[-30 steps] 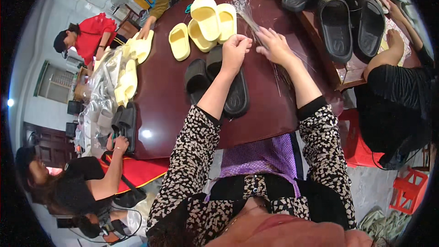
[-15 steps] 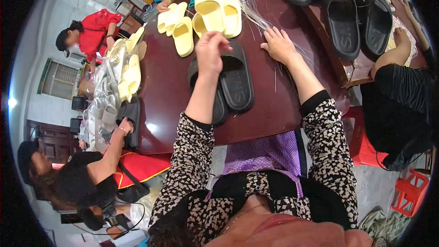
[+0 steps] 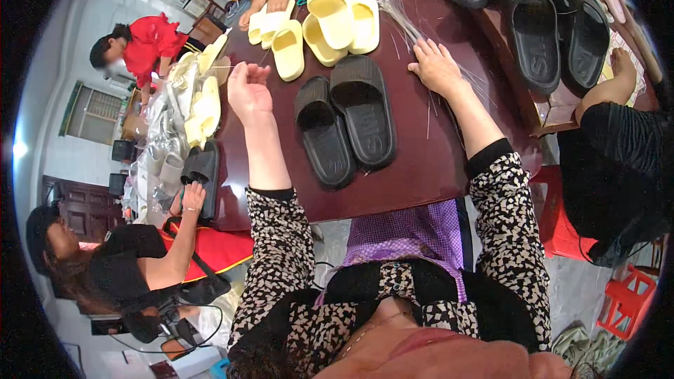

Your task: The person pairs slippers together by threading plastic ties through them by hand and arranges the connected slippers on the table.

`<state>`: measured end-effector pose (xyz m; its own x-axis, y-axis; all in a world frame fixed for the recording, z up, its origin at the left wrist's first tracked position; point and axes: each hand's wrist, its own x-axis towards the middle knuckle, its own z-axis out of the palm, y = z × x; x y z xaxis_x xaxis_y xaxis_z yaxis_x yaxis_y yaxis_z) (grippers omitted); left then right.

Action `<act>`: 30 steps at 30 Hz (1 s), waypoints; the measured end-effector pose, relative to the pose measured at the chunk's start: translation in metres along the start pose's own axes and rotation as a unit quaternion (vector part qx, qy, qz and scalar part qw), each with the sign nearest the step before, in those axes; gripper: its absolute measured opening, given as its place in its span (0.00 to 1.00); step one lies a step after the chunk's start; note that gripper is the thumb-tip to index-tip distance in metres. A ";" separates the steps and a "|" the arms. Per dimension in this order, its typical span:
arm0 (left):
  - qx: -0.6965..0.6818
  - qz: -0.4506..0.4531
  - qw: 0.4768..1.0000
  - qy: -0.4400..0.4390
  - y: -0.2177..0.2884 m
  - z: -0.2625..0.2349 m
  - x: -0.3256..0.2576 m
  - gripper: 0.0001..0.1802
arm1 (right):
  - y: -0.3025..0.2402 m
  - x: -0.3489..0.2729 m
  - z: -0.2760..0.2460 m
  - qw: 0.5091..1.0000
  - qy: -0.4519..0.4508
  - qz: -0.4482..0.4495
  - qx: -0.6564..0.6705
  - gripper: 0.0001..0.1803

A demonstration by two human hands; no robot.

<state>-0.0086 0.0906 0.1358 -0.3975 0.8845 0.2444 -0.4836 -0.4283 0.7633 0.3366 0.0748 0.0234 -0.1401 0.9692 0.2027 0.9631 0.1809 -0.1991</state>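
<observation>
Head view: my left hand (image 3: 249, 91) is lifted off the dark red-brown wooden table (image 3: 414, 168), fingers pinched on a thin clear plastic tie (image 3: 228, 67), likely to separate one. My right hand (image 3: 437, 67) rests spread on the loose bundle of ties (image 3: 400, 10), beside two black rubber slides (image 3: 344, 126). Co-workers crowd around.

Long black-and-cream patterned sleeves (image 3: 505, 217) with black cuffs, a purple checked apron (image 3: 414, 235), bare hands
</observation>
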 end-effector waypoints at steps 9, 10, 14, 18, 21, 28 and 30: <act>0.178 -0.038 0.976 -0.118 -0.005 0.014 -0.087 0.05 | -0.008 -0.006 0.005 0.998 0.059 -0.001 -0.028 0.25; 0.207 -0.057 0.969 -0.122 -0.010 0.017 -0.095 0.05 | -0.009 -0.010 0.007 0.996 0.083 0.002 -0.033 0.23; 0.281 -0.062 0.949 -0.126 -0.014 0.013 -0.117 0.06 | -0.046 -0.019 -0.030 0.951 0.268 -0.100 0.117 0.15; 0.339 -0.069 0.924 -0.163 -0.015 0.009 -0.128 0.06 | -0.106 -0.041 -0.057 0.877 0.333 -0.283 0.197 0.17; 0.353 -0.066 0.910 -0.208 -0.020 0.008 -0.138 0.06 | -0.130 -0.051 -0.057 0.862 0.321 -0.352 0.173 0.20; 0.365 -0.041 0.894 -0.258 -0.030 0.000 -0.152 0.06 | -0.121 -0.050 -0.047 0.876 0.281 -0.353 0.170 0.13; 0.419 0.005 0.870 -0.259 -0.031 -0.002 -0.156 0.05 | -0.116 -0.050 -0.050 0.886 0.263 -0.346 0.163 0.10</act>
<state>0.0668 -0.0341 0.0727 0.1113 0.9390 0.3253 0.3422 -0.3435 0.8746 0.2435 -0.0032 0.0842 -0.4615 0.4105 0.7864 0.5588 0.8230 -0.1017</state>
